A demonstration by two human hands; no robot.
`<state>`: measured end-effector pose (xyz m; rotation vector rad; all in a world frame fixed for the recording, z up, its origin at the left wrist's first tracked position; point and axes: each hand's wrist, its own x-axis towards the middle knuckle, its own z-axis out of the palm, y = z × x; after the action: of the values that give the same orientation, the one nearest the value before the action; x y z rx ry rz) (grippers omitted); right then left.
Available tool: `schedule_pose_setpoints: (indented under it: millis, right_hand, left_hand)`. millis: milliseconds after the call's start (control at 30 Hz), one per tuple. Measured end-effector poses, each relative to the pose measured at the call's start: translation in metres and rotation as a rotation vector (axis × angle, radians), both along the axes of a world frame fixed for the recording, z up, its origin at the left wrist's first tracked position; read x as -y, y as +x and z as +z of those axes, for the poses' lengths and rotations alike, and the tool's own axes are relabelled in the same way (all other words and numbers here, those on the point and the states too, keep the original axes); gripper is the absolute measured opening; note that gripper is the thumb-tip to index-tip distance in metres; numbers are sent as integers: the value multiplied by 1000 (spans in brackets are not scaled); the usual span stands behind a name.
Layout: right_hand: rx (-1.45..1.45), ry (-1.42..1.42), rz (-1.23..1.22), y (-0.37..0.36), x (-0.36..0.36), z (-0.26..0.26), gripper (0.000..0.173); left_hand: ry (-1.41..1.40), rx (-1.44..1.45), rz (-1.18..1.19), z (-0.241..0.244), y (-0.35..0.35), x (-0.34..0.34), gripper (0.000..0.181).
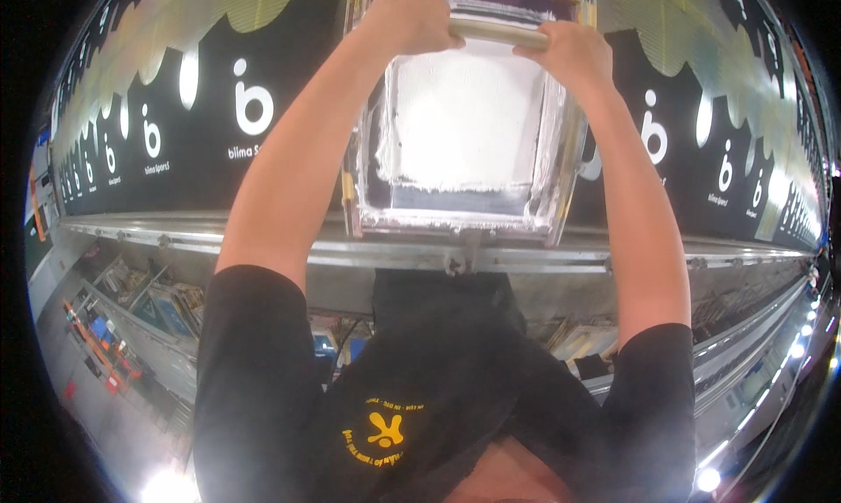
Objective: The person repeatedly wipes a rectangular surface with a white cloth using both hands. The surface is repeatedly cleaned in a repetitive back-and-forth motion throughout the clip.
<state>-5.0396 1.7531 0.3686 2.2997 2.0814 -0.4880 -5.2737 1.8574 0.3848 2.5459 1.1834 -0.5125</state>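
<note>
Both hands grip a pale squeegee (493,32) that lies crosswise near the far end of a screen-printing frame (566,174). My left hand (417,20) is closed around its left part, thumb on the near side. My right hand (573,53) holds the right end in a similar way. White ink (470,122) covers much of the mesh between the hands and my body. Thick ink ridges run along the frame's inner sides and near edge. The squeegee's blade is hidden, and the frame covers what lies beneath it.
Black fabric pieces (289,62) with white printed marks and writing line the long printing table on both sides. A metal rail (263,237) with a clamp (456,261) runs along the near edge. Below are shelves (158,299) of stored frames; bright lamps (709,480) shine at the lower corners.
</note>
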Motion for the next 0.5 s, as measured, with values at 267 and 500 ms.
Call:
schedule_pose_setpoints:
  millis: [267,500]
  right_hand:
    - [-72,285,108,-56,200,-39,19]
    - [-190,144,119,-60,206,-9,24]
  left_hand:
    - [-144,116,91,-8,-71,187,27]
    - [-223,95,47,-1,-85,197,33]
